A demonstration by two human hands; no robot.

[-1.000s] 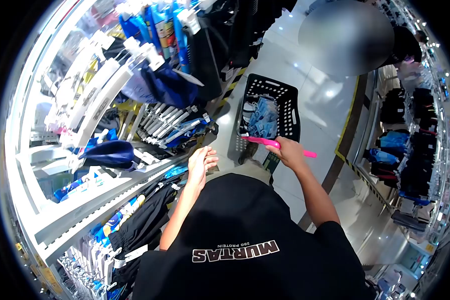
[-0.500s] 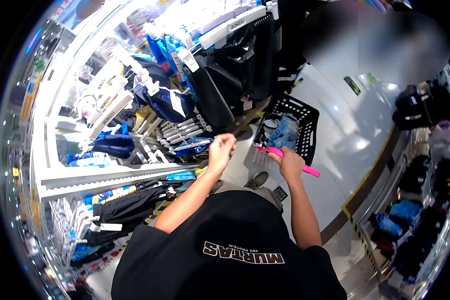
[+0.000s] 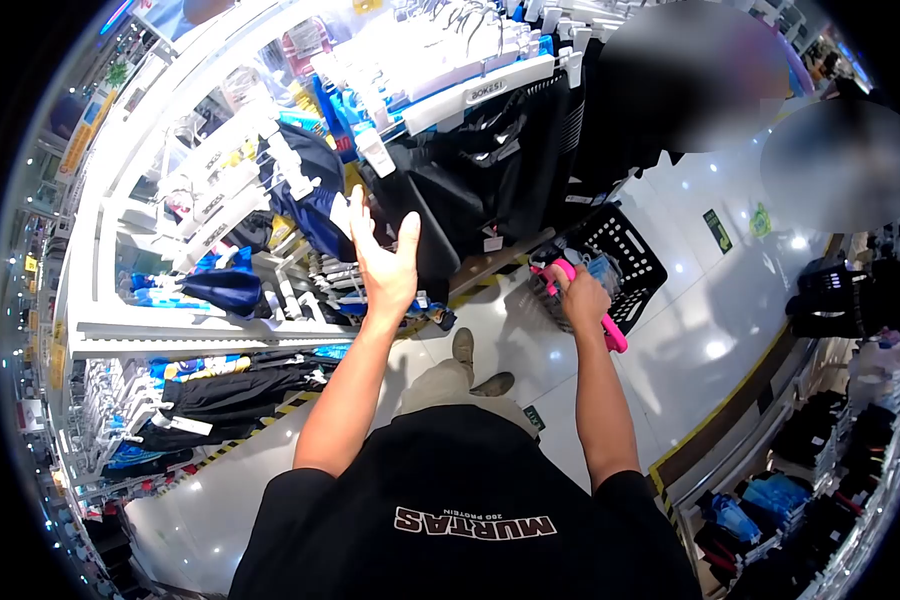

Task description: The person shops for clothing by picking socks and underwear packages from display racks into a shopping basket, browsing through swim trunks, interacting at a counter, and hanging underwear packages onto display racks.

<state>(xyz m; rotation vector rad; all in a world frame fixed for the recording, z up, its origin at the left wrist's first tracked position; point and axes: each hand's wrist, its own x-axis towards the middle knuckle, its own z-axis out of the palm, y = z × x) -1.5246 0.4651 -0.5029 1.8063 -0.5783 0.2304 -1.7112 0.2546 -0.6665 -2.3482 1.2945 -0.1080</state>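
Note:
My left hand (image 3: 385, 262) is raised with its fingers spread, beside the hanging clothes. Just behind it hang a dark navy garment (image 3: 308, 175) and black garments (image 3: 485, 190) on white clip hangers (image 3: 485, 92); whether the fingertips touch the navy one I cannot tell. My right hand (image 3: 582, 303) is wrapped round the pink handle (image 3: 615, 335) of a black shopping basket (image 3: 638, 255) with holes in its wall. Inside the basket lie light blue packed items (image 3: 600, 268), partly hidden by that hand.
A white shelf rack (image 3: 190, 340) stands on the left, with more hung clothes (image 3: 240, 400) below it. On the right, another display (image 3: 760, 505) carries dark and blue garments. Yellow-black tape (image 3: 260, 425) edges the tiled floor (image 3: 530, 330). Blurred shapes fill the upper right.
My left hand has moved up and left towards the hanging clothes, its curled fingers now spread. My right hand still grips the basket handle. My view has shifted, and both feet now show.

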